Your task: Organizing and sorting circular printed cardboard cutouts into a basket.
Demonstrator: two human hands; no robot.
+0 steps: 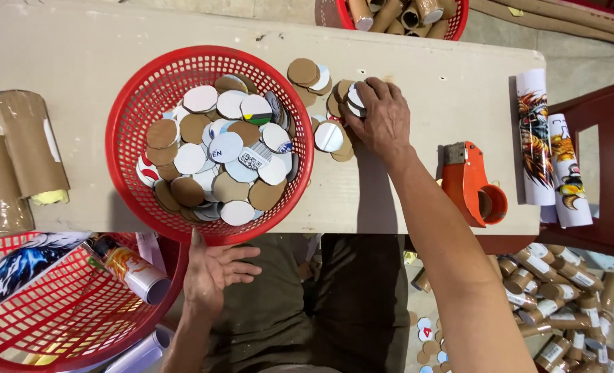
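Note:
A round red plastic basket (124,114) on the pale table holds several cardboard discs (217,148), some white, some brown. More loose discs (314,76) lie on the table just right of the basket. My right hand (383,117) rests on that loose pile, its fingers closed on a few discs. My left hand (213,269) is below the table edge, palm up and fingers spread, its thumb touching the basket's near rim; it holds nothing.
An orange tape dispenser (473,183) sits right of my right arm. Printed paper rolls (552,152) lie at the table's right end. Flattened brown cardboard tubes (16,159) lie at left. Another red basket (65,311) stands low left. Several tubes (562,290) lie on the floor.

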